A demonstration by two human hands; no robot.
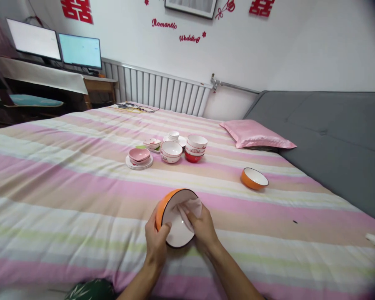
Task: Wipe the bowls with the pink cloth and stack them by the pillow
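Note:
An orange bowl with a white inside and a dark rim is tilted toward me above the near part of the bed. My left hand grips its left side, thumb over the rim and the other fingers behind the wall. A pale pink cloth is bunched in my right hand, which presses it against the inside and right rim of the bowl. Part of the cloth hangs over the rim, and some right fingers are hidden behind it.
A second orange bowl sits to the right on the striped bedspread. Farther back stand stacked white bowls, pink heart-shaped dishes on plates, and small cups. A pink pillow lies by the grey headboard.

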